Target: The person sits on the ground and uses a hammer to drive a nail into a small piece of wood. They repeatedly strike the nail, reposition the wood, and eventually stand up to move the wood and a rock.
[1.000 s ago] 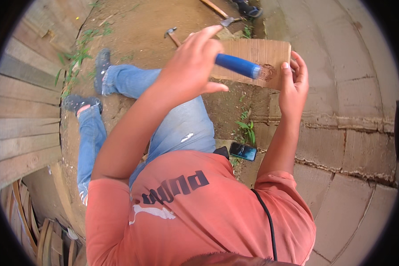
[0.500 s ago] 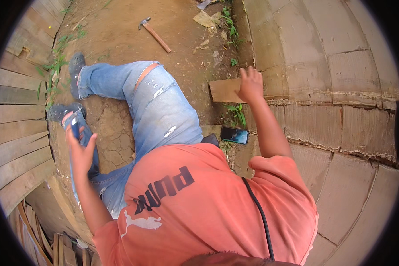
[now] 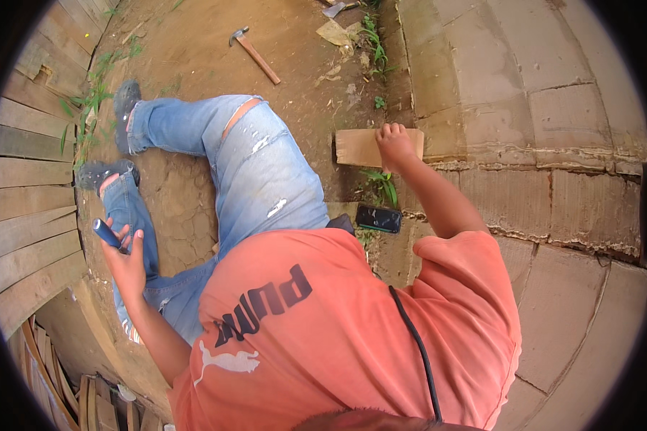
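Observation:
My left hand [image 3: 128, 266] holds a short blue tool handle [image 3: 106, 233] with a pale end, above my lower leg. Its thumb stands apart while the other fingers bend round the handle; the rest of the tool is hidden. To the right, my right hand [image 3: 397, 148] grips a short wooden board [image 3: 356, 147], its fingers closed over the far edge. That board lies against the base of the tiled wall or ledge. Near it, a phone [image 3: 379, 219] with a dark screen rests beside my hip.
A claw hammer [image 3: 255, 55] with a wooden handle lies on the dirt ground beyond my knees. Farther off is a metal blade-like piece [image 3: 333, 10]. A plank wall [image 3: 32, 172] runs along the left, with stacked wood strips [image 3: 97, 402] below it. Weeds [image 3: 382, 185] grow by the board.
My right hand has closed on the wooden board, which now extends farther right. My left hand has turned and lowered, showing the blue handle's end. The phone's screen has gone dark.

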Tool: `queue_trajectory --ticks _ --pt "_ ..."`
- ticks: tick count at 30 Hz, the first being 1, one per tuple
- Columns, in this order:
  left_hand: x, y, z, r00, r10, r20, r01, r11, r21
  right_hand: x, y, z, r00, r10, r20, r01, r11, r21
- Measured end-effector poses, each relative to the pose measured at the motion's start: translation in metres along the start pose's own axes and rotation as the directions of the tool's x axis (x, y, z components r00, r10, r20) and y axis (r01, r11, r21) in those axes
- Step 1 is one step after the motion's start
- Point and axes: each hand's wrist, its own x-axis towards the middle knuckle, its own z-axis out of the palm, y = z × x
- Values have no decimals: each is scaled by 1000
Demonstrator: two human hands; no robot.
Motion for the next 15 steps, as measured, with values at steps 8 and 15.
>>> queue_trajectory --ticks 8,15 --pt "-2 -5 -1 1000 4 20 -3 999 -55 -18 -27 15 984 7 -180 -5 1000 13" --pt "-15 -3 -5 1000 1 -17 -2 997 -82 -72 -122 45 932 -323 166 274 925 264"
